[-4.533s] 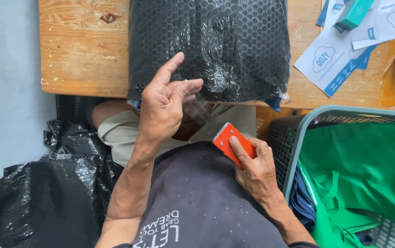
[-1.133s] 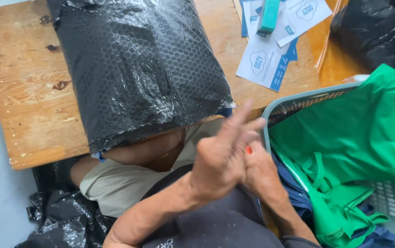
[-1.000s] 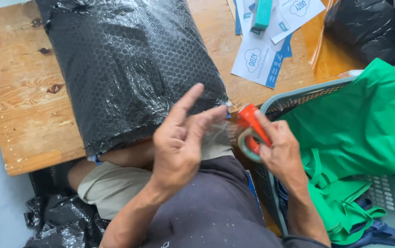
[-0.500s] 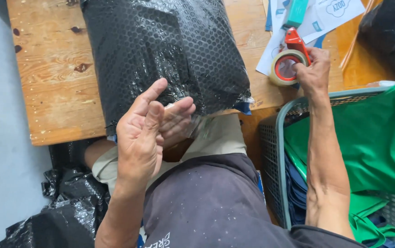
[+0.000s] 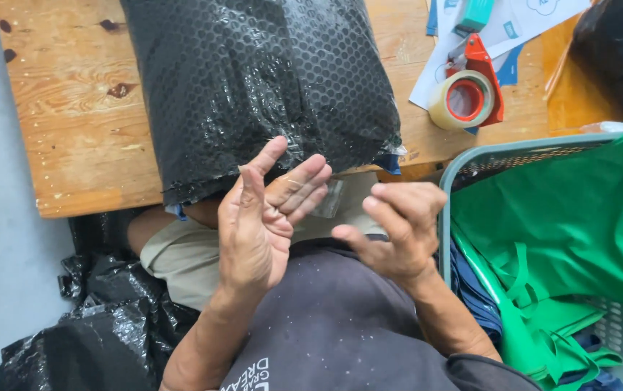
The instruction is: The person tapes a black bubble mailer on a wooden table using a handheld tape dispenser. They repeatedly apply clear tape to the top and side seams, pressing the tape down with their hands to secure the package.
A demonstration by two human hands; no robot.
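Note:
My left hand (image 5: pixel 253 224) is raised palm up over my lap, fingers spread, with a short strip of clear tape (image 5: pixel 328 200) stuck to its fingertips. My right hand (image 5: pixel 398 228) hovers just right of it, empty, fingers loosely curled toward the strip. Both hands are below the near end of a large package wrapped in black bubble plastic (image 5: pixel 253 80), which lies on the wooden table (image 5: pixel 72 108) and overhangs its front edge. A red tape dispenser with a roll of clear tape (image 5: pixel 468 94) rests on the table to the right of the package.
A grey-green plastic basket (image 5: pixel 445 210) at my right holds green fabric bags (image 5: pixel 572 217). White and blue papers (image 5: pixel 521 22) and a teal object (image 5: pixel 474 14) lie at the table's far right. Crumpled black plastic (image 5: pixel 87 333) lies on the floor at left.
My right hand has set the tape dispenser down on the table and come back empty beside my left hand. My left hand has stayed raised with its fingers spread.

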